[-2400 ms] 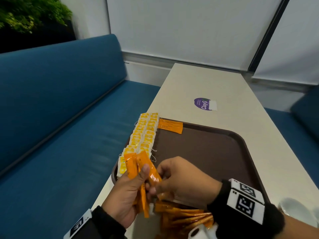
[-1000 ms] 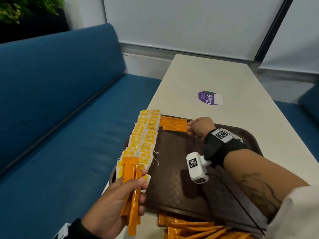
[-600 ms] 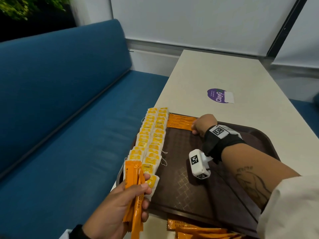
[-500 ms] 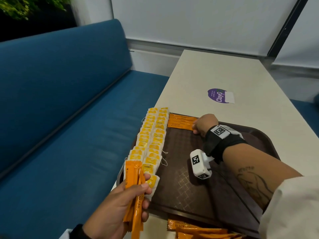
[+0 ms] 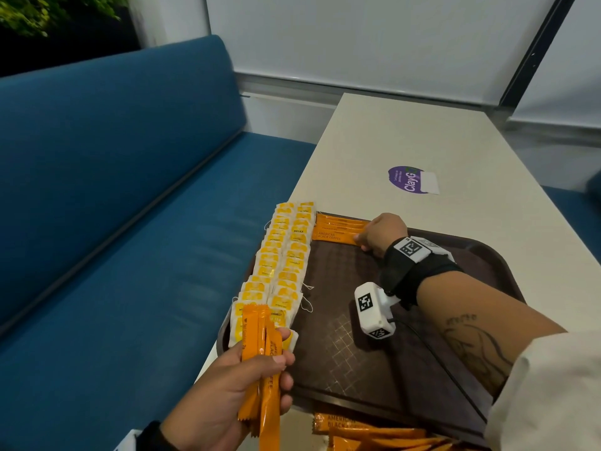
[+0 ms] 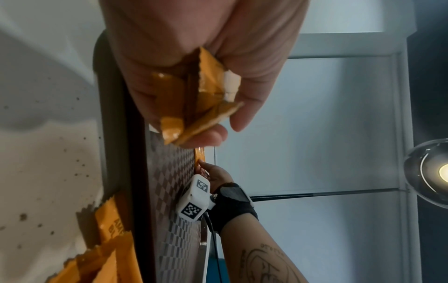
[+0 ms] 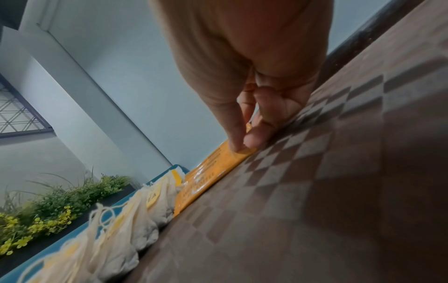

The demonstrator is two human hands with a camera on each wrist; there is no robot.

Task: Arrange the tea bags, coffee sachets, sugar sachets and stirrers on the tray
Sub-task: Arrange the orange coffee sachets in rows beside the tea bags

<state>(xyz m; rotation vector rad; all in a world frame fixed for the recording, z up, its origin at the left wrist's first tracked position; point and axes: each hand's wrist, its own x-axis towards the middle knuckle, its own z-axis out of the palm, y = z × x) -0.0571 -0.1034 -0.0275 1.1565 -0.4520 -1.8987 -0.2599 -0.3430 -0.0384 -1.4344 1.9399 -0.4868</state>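
Right, my right hand [image 5: 379, 234] is down at the tray's [image 5: 487, 255] far edge, thumb and fingertips [image 7: 252, 140] pinching the end of the top coffee sachet [image 5: 338, 230] in a small overlapped row near the far-left corner, I'd say to square it against the rim and the tea bags. Those tea bags [image 5: 283, 262] run in two neat columns along the tray's left edge, tags up, which leaves the middle bare for what is to come. My left hand [image 5: 227, 395] is clenched round a bundle of spare sachets [image 5: 263, 353], held upright at the tray's near-left corner so the right can feed from it. More loose sachets [image 5: 374, 434] lie on the tabletop [image 5: 390, 135] just off the tray's near edge. A purple sticker [image 5: 411, 179] sits on the tabletop beyond the far edge, well clear. I see no sugar or stirrers anywhere. In the way, I judge, is my own right forearm, which lies across the open floor of the tray.
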